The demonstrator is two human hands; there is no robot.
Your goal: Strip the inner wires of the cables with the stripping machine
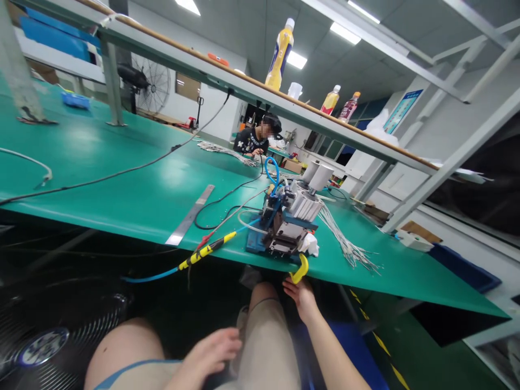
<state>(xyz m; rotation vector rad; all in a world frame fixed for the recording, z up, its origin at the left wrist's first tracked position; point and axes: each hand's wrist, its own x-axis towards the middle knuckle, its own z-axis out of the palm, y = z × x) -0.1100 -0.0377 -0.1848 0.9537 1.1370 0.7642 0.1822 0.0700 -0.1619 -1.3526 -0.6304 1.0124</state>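
Observation:
My right hand is at the front edge of the green table, below a small machine. Its fingers are closed around the lower end of a yellow curved piece; part of the grip is hidden. The machine has silver cylinders on top, a blue base and blue air tubing. White crumpled material lies against its right side. My left hand hovers over my lap, slightly blurred, fingers stretched out and holding nothing.
Bundles of thin grey-white cables lie right of and behind the machine. A steel ruler and a yellow-black taped air hose are to the left. Bottles stand on the overhead shelf. Another person sits across the table. A floor fan is at lower left.

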